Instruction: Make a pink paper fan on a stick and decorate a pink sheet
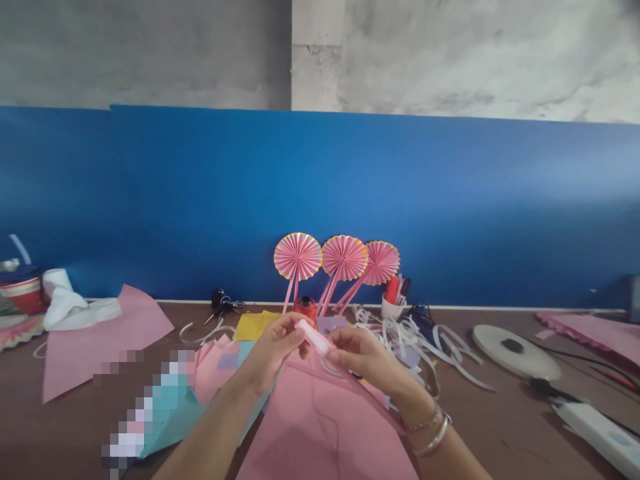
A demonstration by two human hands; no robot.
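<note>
My left hand (274, 348) pinches the upper end of a narrow folded pink paper strip (315, 337), and the fingers of my right hand (367, 359) grip its lower end. The strip is tilted, its face bright in the light. A large pink paper sheet (320, 433) lies below my hands. Thin reddish thread (336, 433) trails down over that sheet. Just beyond my hands stands a red roll-like object (305, 307). Three round pleated pink paper fans, a left one (297, 257), a middle one (345, 258) and a right one (384, 262), lean against the blue panel.
Curled white strips (400, 340) and a cup of pens (393, 307) are at right of centre. Farther right lie a pale round lid-like disc (515, 352) and a white power strip (597, 430). Teal paper (173, 420), keys (223, 303) and a pink sheet (105, 343) are left.
</note>
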